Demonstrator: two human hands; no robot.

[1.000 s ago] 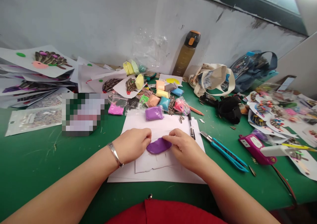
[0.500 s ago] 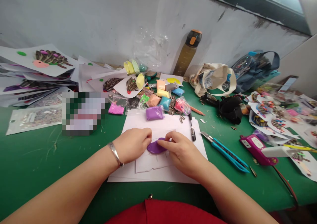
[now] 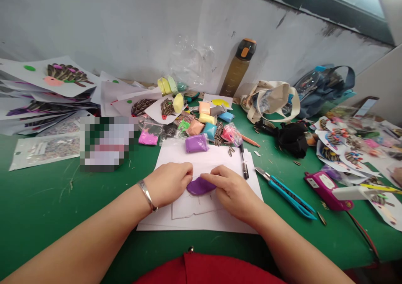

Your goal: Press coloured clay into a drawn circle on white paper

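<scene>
One flat piece of purple clay [image 3: 199, 186] lies on paper [image 3: 185, 210], at three o'clock from the left hand [image 3: 171, 183] and nine o'clock from the right hand [image 3: 235, 190]. The left hand is curled, knuckles beside the clay's near end; whether it pinches anything, I cannot tell. The right hand stretches its forefinger over the clay's upper edge, other fingers bent; its thumb's hold is hidden. From the clay, a purple packet [image 3: 196, 143] sits at twelve o'clock, a pen [image 3: 244, 165] at two, and a cutter [image 3: 290, 198] on the counter [image 3: 94, 204] at three.
</scene>
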